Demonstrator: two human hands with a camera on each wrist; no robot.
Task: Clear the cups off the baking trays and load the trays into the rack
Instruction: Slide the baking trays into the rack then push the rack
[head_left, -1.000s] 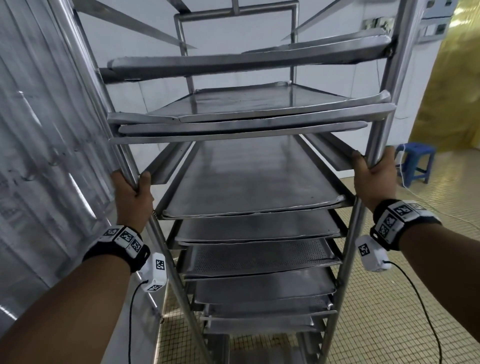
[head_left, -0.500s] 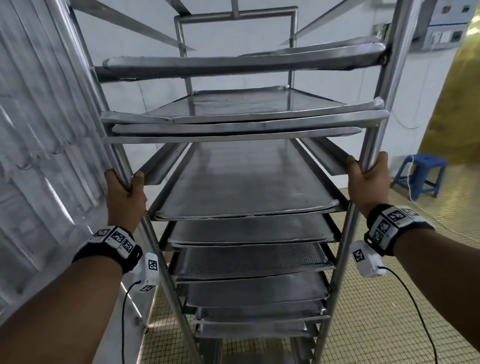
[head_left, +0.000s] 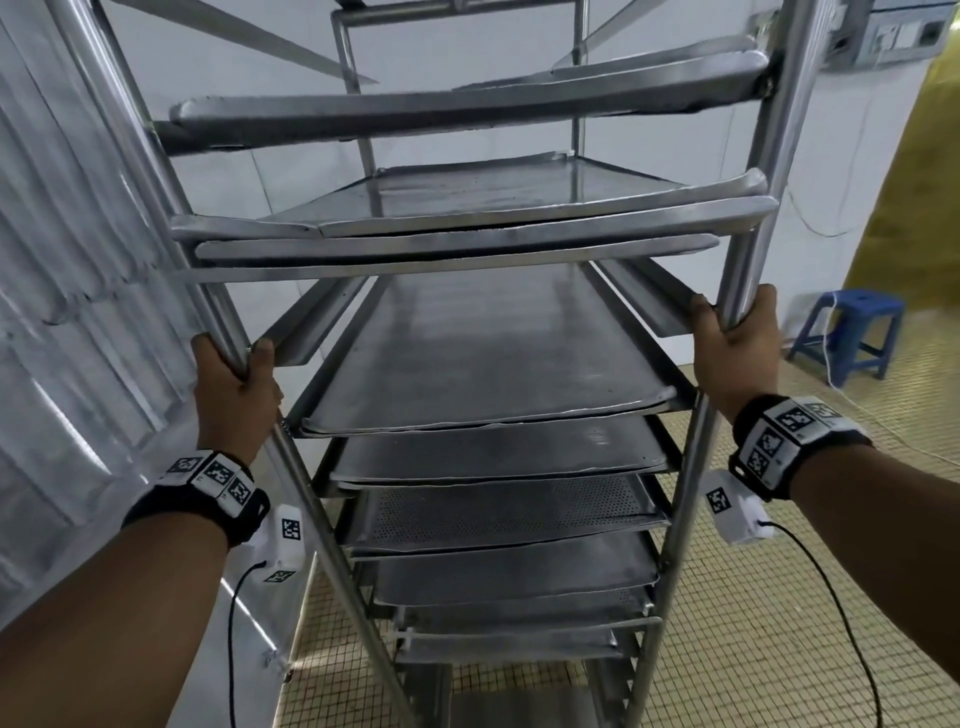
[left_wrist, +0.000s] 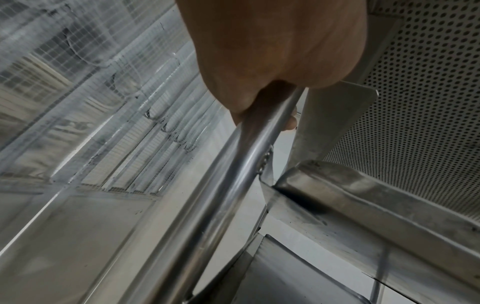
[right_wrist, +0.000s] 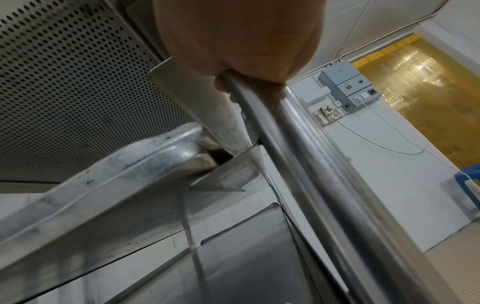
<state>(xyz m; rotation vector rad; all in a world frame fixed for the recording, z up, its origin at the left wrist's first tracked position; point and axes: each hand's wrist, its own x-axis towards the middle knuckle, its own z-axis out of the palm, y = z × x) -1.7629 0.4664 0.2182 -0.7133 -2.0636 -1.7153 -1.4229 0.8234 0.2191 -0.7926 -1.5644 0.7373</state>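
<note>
Left hand (head_left: 234, 395), right hand (head_left: 737, 358) fingers wrapped round rack (head_left: 748, 270) posts

so the steel rack (head_left: 748, 249) stands on yellowish tiled floor (head_left: 779, 613), its runners stacked top to bottom with metal baking trays (head_left: 488, 358), one perforated tray (head_left: 498, 512) sitting partway down among the solid ones

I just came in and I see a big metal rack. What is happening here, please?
A person stands at a tall metal rack, the left hand gripping its left upright and the right hand gripping its right upright. Metal baking trays already fill many of its levels, one of them a perforated tray. No cups are in view. A blue stool stands on the tiled floor nearby.
</note>
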